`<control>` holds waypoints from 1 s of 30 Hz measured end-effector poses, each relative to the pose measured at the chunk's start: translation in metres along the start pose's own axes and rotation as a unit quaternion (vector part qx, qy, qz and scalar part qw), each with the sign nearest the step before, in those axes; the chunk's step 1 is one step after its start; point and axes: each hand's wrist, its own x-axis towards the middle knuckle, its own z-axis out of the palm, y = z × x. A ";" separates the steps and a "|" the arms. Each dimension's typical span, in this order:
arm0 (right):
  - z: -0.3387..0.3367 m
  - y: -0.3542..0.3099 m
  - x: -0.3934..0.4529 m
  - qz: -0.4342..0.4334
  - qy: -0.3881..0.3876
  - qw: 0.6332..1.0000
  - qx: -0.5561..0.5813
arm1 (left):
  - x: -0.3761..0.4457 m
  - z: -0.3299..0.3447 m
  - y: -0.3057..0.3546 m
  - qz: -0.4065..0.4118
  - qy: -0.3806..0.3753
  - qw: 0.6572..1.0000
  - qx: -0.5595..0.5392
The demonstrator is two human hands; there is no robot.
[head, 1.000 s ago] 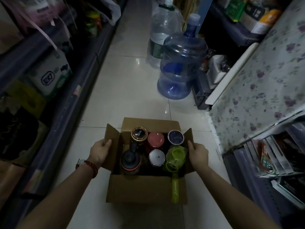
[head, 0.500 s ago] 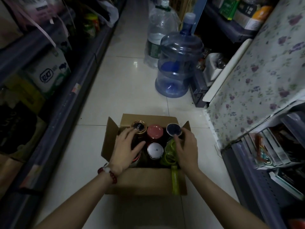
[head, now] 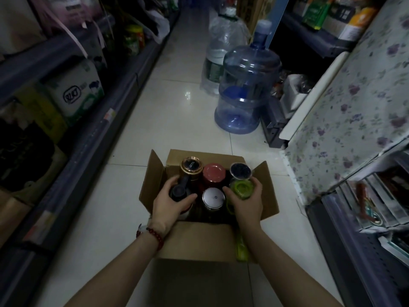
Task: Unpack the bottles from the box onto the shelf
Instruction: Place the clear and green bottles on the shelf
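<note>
An open cardboard box [head: 194, 240] sits on the tiled floor of a shop aisle and holds several bottles standing upright. My left hand [head: 168, 207] grips the black-lidded bottle [head: 178, 192] at the box's near left. My right hand [head: 245, 202] curls round the green-lidded bottle [head: 241, 188] at the near right. Between them stands a silver-lidded bottle [head: 213, 197]. Behind are a gold-rimmed bottle [head: 191, 166], a red-lidded one [head: 214, 172] and a dark-blue-lidded one [head: 240, 170]. A green strap [head: 241, 249] hangs over the box's front wall.
Two large water jugs, a blue one [head: 245, 89] and a clear one [head: 221, 49], stand on the floor beyond the box. Stocked shelves [head: 93, 138] run along the left. On the right are a floral-covered surface [head: 354, 111] and low shelves [head: 365, 218] with packaged goods.
Both hands left the box flaps and reached inside. The left hand moved from the gold-rimmed bottle to the black-lidded one; the right hand closed round the green-lidded one.
</note>
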 end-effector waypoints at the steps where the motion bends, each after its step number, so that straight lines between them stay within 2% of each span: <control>1: 0.001 0.000 0.001 0.007 0.001 1.000 0.006 | 0.000 0.001 -0.001 -0.003 -0.001 1.000 -0.004; 7: 0.002 -0.004 0.007 0.049 0.017 0.999 0.008 | 0.001 0.004 -0.002 0.008 0.011 1.000 -0.021; 11: -0.003 -0.005 0.005 0.039 0.000 0.999 -0.011 | -0.001 0.005 0.006 0.017 0.027 0.999 -0.015; 15: -0.016 -0.027 0.001 0.032 -0.002 0.999 -0.035 | 0.005 -0.001 0.040 0.015 0.023 1.000 -0.001; 22: -0.053 -0.134 -0.003 0.048 -0.016 0.997 -0.051 | 0.002 -0.019 0.150 0.018 -0.021 0.997 0.067; 30: -0.123 -0.305 0.002 0.023 0.003 0.999 -0.041 | -0.010 -0.043 0.324 0.061 -0.003 0.995 0.081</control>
